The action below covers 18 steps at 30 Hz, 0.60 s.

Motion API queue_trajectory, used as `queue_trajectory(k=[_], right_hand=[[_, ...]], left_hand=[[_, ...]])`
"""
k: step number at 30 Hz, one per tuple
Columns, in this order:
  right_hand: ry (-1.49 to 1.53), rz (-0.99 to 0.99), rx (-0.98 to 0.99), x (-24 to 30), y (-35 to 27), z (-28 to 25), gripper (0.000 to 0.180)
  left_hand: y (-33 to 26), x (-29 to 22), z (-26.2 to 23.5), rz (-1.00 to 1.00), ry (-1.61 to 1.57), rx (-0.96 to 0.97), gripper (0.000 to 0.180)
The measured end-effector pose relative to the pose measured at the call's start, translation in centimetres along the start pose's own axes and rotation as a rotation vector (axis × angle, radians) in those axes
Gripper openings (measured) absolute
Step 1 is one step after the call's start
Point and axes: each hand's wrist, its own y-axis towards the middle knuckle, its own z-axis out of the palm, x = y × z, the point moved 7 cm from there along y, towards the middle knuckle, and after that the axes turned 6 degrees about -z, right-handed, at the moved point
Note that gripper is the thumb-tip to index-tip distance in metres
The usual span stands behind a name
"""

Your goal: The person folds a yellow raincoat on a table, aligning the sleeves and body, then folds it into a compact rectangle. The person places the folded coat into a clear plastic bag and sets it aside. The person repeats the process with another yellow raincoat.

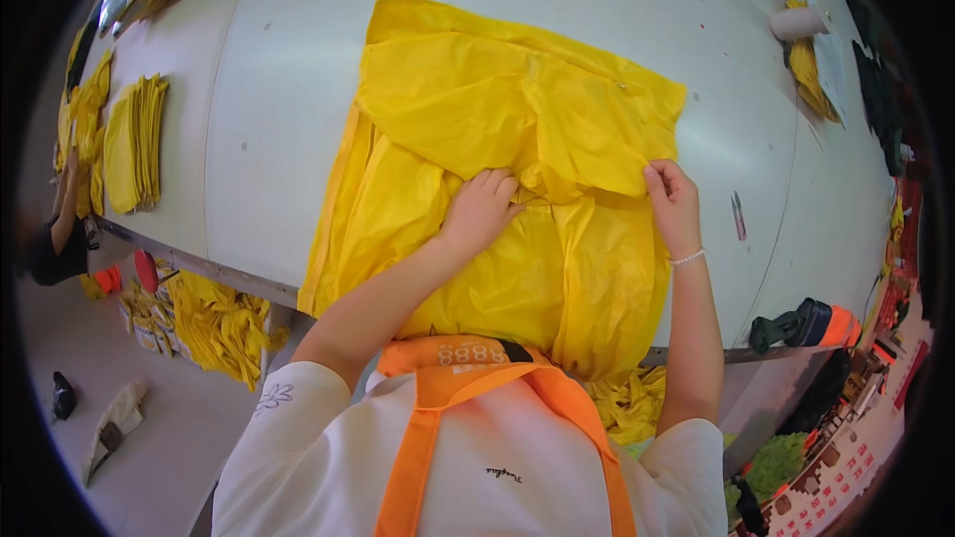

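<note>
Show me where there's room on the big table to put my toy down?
Bare table lies between the yellow garment and the folded yellow stack, and beyond the garment's far edge. It is crowded where the left hand and right hand hold the garment, and by the roll at the far right.

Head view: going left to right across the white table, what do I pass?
Stack of folded yellow sheets → large yellow plastic garment spread on the white table, at its upper fold → left hand pressing its middle → right hand pinching its right edge → small dark tool → white roll.
</note>
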Motion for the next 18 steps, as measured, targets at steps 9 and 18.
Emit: queue_trajectory(k=[9, 18], right_hand=[[-0.351, -0.153, -0.251, 1.1, 2.4, -7.1, 0.015], [-0.86, -0.62, -0.256, 6.7, -1.9, 4.3, 0.031]], left_hand=[[-5.2, -4.1, -9.8, 0.382, -0.286, -0.269, 0.017], [-6.1, -3.1, -10.6, 0.085, -0.082, -0.145, 0.033]])
